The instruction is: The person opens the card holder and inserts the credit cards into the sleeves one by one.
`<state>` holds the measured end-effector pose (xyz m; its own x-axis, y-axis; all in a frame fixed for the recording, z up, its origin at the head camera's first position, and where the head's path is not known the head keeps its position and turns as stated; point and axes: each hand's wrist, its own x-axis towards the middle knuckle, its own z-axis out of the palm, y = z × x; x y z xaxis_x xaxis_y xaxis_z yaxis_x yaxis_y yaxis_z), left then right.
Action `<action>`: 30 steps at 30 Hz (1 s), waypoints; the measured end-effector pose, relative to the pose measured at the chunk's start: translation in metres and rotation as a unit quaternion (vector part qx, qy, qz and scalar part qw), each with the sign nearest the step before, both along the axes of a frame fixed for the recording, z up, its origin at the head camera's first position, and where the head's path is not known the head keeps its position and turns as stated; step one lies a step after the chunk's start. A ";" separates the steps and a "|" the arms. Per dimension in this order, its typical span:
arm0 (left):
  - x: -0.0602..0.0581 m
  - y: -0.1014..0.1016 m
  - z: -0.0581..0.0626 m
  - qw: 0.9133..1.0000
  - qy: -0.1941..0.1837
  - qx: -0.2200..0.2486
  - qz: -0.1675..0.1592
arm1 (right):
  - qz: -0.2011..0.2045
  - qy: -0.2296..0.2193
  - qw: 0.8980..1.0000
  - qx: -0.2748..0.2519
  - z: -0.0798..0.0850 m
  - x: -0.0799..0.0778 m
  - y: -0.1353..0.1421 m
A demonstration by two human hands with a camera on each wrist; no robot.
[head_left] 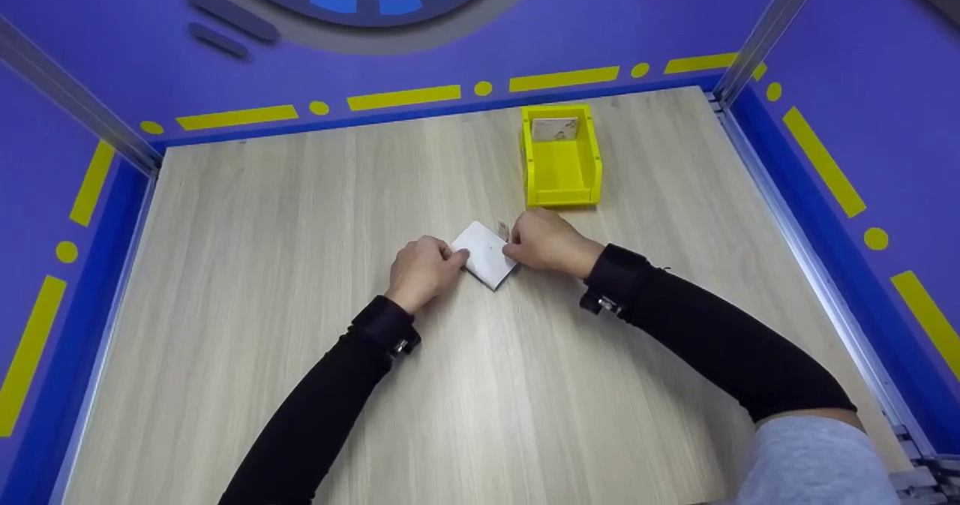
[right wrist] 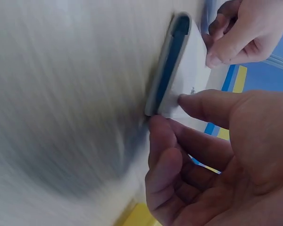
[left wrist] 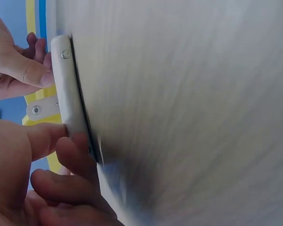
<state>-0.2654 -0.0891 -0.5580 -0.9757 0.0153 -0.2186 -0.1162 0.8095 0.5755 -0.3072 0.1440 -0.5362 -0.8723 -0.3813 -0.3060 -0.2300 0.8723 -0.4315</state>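
Observation:
A small white folded wallet (head_left: 486,256) lies at a slant on the table between both hands. My left hand (head_left: 424,271) pinches its left corner, thumb on top. On the opposite side, my right hand (head_left: 551,242) grips the right corner between thumb and fingers. The right wrist view shows the wallet's dark teal inside (right wrist: 172,63) at its open end. A short strap with a metal snap (left wrist: 43,107) sticks out from the wallet in the left wrist view, and another snap (left wrist: 65,54) sits on its edge.
Beyond the right hand, a yellow open-front bin (head_left: 562,196) stands near the back of the wooden table (head_left: 262,302). A pale patterned card-like piece (head_left: 555,129) leans against its back wall. Purple-blue panels (head_left: 420,70) enclose the table at the back and sides.

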 end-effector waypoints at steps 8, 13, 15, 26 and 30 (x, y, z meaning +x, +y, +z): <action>-0.010 -0.005 0.001 1.000 0.003 0.000 0.008 | 0.012 0.015 0.999 -0.030 -0.008 0.020 -0.007; -0.014 -0.007 -0.001 1.000 0.013 0.007 0.007 | 0.024 0.065 0.996 -0.064 -0.016 0.032 -0.009; -0.013 -0.008 0.000 1.000 0.008 0.007 0.003 | 0.020 0.071 0.995 -0.070 -0.017 0.033 -0.008; 0.001 -0.012 0.015 0.999 -0.029 -0.009 -0.044 | -0.023 0.078 0.993 -0.090 0.003 0.015 0.002; 0.004 -0.012 0.011 0.998 -0.041 -0.014 -0.052 | -0.029 0.084 0.992 -0.086 0.004 0.010 -0.001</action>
<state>-0.2616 -0.1006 -0.5472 -0.9477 0.1088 -0.3000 -0.0763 0.8356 0.5441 -0.2970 0.1431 -0.5319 -0.9275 -0.3627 -0.0902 -0.2622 0.8034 -0.5345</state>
